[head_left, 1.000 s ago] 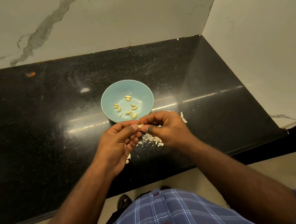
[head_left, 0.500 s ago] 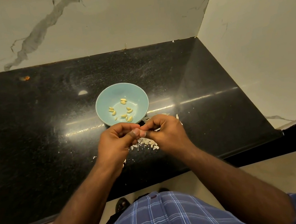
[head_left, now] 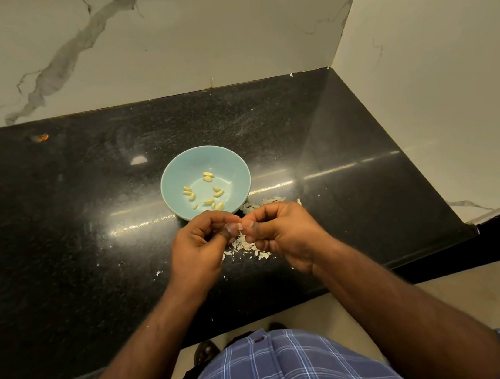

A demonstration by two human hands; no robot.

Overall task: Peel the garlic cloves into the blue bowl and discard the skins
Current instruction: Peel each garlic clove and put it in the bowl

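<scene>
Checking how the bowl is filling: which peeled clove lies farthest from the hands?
The top clove in the blue bowl, upper of a pair at the far side. The other cloves lie lower, closer to the left hand and right hand.

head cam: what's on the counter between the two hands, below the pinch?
In the head view, a pile of pale garlic skins lies on the black counter between the left hand and right hand.

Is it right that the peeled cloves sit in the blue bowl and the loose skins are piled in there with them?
Not quite. The head view shows the peeled cloves in the blue bowl, but the loose skins lie on the black counter, under and beside the hands, not in the bowl.
</scene>
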